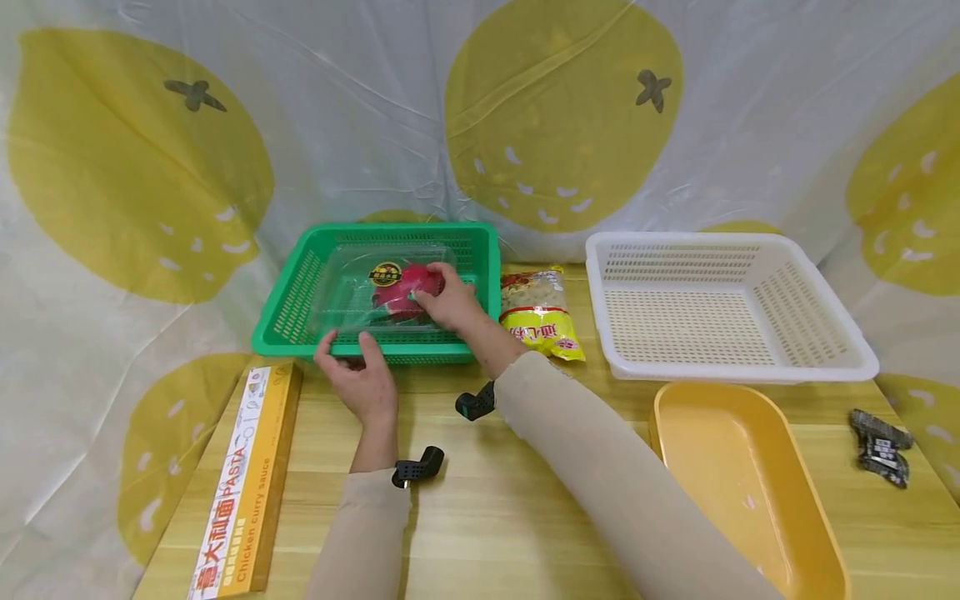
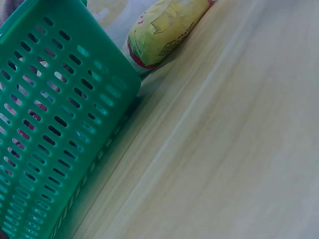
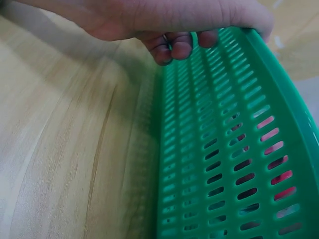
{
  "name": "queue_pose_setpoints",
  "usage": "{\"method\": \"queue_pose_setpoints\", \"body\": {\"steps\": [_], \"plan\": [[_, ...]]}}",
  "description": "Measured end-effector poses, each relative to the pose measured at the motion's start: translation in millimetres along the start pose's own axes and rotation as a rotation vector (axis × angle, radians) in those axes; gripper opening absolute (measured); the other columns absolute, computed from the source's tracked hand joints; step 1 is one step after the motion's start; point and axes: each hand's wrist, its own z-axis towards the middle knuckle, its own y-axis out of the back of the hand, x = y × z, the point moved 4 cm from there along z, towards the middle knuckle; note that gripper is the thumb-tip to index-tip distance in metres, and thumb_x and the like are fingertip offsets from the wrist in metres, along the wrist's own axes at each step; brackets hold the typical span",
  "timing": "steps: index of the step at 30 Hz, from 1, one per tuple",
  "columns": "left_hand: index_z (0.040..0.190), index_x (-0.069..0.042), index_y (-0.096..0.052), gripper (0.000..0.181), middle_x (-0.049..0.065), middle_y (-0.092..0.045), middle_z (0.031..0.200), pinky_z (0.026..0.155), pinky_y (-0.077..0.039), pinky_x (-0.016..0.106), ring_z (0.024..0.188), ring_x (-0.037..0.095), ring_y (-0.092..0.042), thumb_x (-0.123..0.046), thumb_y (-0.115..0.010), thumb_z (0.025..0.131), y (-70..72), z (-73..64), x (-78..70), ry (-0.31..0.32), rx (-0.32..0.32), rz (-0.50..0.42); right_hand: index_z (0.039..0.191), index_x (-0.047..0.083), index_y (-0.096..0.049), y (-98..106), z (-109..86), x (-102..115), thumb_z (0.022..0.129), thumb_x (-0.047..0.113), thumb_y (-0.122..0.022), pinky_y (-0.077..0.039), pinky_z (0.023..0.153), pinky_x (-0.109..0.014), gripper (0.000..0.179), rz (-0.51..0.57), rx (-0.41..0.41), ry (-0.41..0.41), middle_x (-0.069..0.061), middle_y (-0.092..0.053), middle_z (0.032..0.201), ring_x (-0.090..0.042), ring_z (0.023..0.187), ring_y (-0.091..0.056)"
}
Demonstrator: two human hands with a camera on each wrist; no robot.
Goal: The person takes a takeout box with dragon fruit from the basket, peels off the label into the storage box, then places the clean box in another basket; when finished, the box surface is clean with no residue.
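A green basket [image 1: 300,346] stands at the back left, holding a clear plastic box [image 1: 337,304] with a black and gold sticker. A pink dragon fruit [image 1: 397,296] shows through the clear plastic. My right hand [image 1: 453,304] reaches over the basket's right side and holds the dragon fruit between thumb and fingers at its right end. At the front wall, my left hand [image 1: 363,383] grips the basket's rim, thumb and finger tips at the edge. In the right wrist view this left hand [image 3: 184,22] hooks over the rim, its other fingers curled outside the slotted wall.
A yellow pasta bag [image 1: 536,312] lies right of the green basket. Farther right are a white basket [image 1: 607,358], a yellow-orange tray [image 1: 750,492] and small black packets [image 1: 881,446]. A long pasta box [image 1: 247,475] lies at the left. A lemon-print curtain [image 1: 360,125] hangs behind.
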Motion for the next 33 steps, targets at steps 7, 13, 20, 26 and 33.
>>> {"method": "queue_pose_setpoints", "body": {"steps": [7,13,20,26,33], "plan": [[0.141,-0.017,-0.044,0.048,0.000,-0.041,0.075,0.063,-0.037,0.025,0.066,0.010,-0.042,-0.034,-0.062,0.100,0.3,2.5,0.7,-0.018,0.001,0.017,0.150,0.025,-0.045,3,-2.9,4,0.101,0.030,-0.065,-0.053,0.099,-0.045,0.053,0.023,-0.013,0.027,-0.015,-0.052,0.147,-0.035,0.132,-0.045],[0.139,-0.021,-0.046,0.049,0.001,-0.042,0.072,0.062,-0.039,0.026,0.066,0.011,-0.045,-0.042,-0.064,0.098,1.4,2.0,-0.6,-0.032,0.003,0.019,0.148,0.029,-0.048,4,-5.9,9,0.101,0.033,-0.065,-0.053,0.095,-0.042,0.050,-0.039,-0.045,0.088,-0.009,-0.057,0.144,-0.029,0.128,-0.046],[0.139,-0.020,-0.046,0.049,0.000,-0.042,0.071,0.061,-0.038,0.027,0.064,0.011,-0.044,-0.043,-0.063,0.098,2.1,-0.2,-1.6,-0.026,-0.007,0.051,0.147,0.031,-0.049,7,-8.9,11,0.101,0.034,-0.065,-0.053,0.087,-0.039,0.049,-0.063,-0.062,0.110,-0.008,-0.058,0.142,-0.028,0.123,-0.044],[0.140,-0.020,-0.046,0.051,0.000,-0.043,0.072,0.061,-0.038,0.027,0.066,0.012,-0.044,-0.043,-0.063,0.098,0.4,-0.3,-0.9,-0.021,0.009,0.058,0.146,0.036,-0.050,13,-13.6,14,0.101,0.035,-0.064,-0.049,0.073,-0.033,0.047,-0.074,-0.084,0.100,-0.014,-0.053,0.136,-0.027,0.110,-0.050],[0.139,-0.024,-0.047,0.049,-0.001,-0.043,0.072,0.060,-0.039,0.027,0.066,0.012,-0.046,-0.045,-0.063,0.098,1.8,2.2,3.5,0.005,-0.009,0.057,0.145,0.040,-0.050,26,-28.3,21,0.103,0.037,-0.060,-0.046,0.065,-0.033,0.044,-0.072,-0.162,0.103,-0.016,-0.045,0.130,-0.028,0.083,-0.055]]}}
